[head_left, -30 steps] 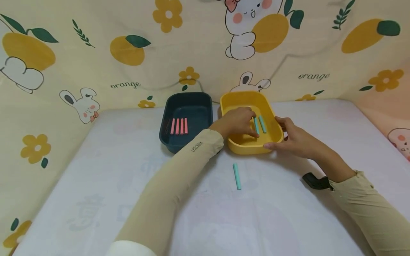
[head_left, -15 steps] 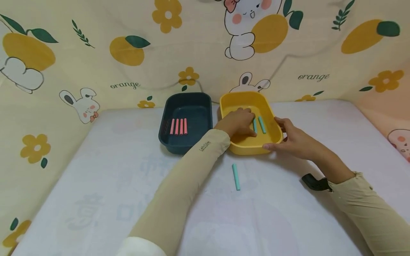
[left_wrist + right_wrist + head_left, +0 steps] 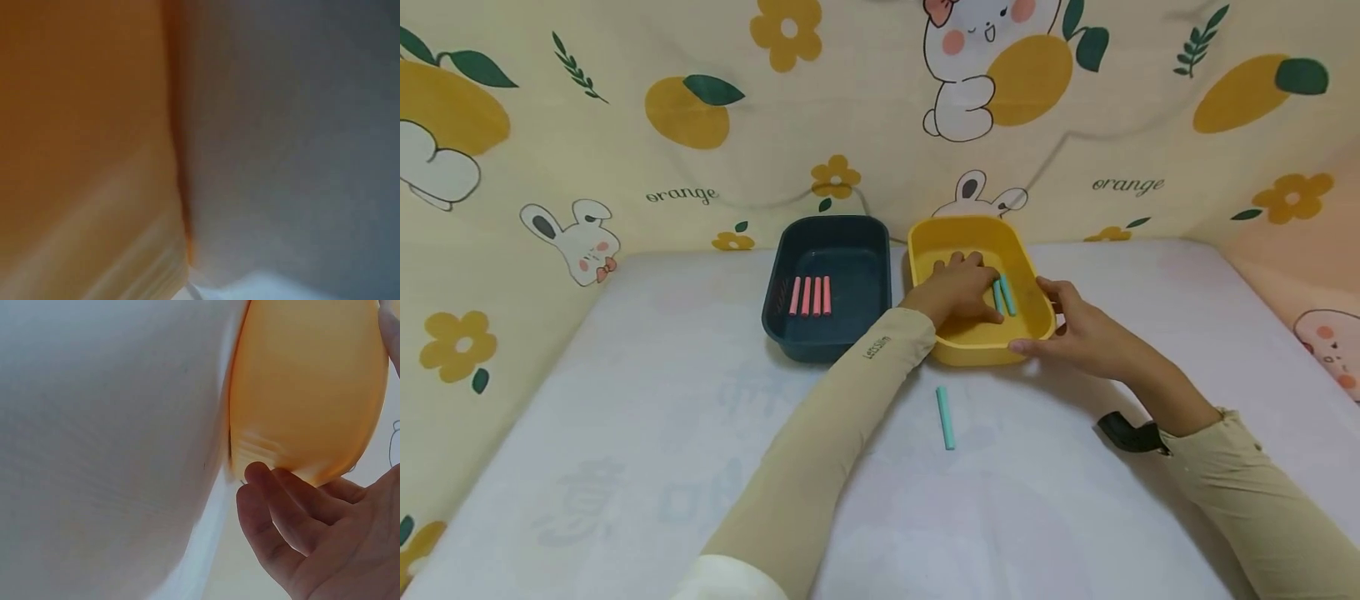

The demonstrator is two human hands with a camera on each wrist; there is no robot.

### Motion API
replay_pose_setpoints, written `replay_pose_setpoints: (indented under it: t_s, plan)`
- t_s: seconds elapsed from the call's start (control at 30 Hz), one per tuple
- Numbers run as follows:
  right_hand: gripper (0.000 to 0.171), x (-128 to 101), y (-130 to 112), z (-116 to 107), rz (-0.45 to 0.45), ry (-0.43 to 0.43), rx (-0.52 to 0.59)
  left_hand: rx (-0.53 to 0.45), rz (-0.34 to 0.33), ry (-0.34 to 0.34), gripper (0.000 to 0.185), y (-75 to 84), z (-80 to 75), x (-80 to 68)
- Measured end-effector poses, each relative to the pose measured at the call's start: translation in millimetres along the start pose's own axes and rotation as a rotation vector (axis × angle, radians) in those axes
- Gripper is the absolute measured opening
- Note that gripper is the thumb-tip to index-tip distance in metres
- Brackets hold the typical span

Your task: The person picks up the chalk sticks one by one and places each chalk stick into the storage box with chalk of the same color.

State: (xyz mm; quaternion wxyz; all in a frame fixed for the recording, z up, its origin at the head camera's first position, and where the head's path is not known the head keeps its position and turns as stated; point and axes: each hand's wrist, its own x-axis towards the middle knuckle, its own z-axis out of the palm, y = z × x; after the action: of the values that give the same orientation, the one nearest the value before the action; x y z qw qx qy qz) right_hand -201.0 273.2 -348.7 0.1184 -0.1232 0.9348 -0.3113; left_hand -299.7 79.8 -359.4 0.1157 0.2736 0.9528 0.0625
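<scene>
A yellow tray (image 3: 977,354) stands near the back wall. My left hand (image 3: 953,292) reaches into it, thumb and forefinger at the two ends of a teal chalk stick (image 3: 997,297), which they pinch. A second teal chalk stick (image 3: 1008,295) lies close beside it on the right. My right hand (image 3: 1075,333) holds the tray's right front corner, thumb on the near side and fingers on the right side. In the right wrist view the fingers (image 3: 269,519) bend against the tray's outer wall. The left wrist view shows only a blurred tray wall (image 3: 81,125).
A dark blue tray (image 3: 827,346) stands to the left of the yellow one, with several pink chalk sticks (image 3: 807,296) in a row inside. Another teal chalk stick (image 3: 945,418) lies on the white tablecloth (image 3: 625,417) in front. A printed curtain (image 3: 880,108) hangs behind.
The left hand has shifted slightly, and the gap between the two teal chalk sticks in the yellow tray has narrowed. The right hand keeps its hold. The head view has turned a little.
</scene>
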Motion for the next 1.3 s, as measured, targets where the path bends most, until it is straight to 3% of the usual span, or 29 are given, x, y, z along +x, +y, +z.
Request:
replay_pose_setpoints:
  t_s: [0.47, 0.87, 1.07, 1.3]
  plan:
    - [0.106, 0.3, -1.0, -0.2, 0.009, 0.0, 0.014, -0.034, -0.09, 0.007, 0.074, 2.6, -4.5, -8.4]
    - [0.105, -0.7, -3.1, -0.5, 0.0, -0.007, 0.011, -0.046, -0.103, 0.012, 0.078, 2.7, -3.6, -9.4]
    - [0.105, -1.3, -4.4, -1.9, 0.004, -0.024, -0.002, -0.061, -0.056, 0.078, 0.078, 4.9, -7.8, -8.2]
    - [0.103, -1.0, -4.1, -2.7, -0.017, -0.037, -0.003, -0.202, -0.016, 0.17, 0.071, 5.0, -14.1, -19.6]
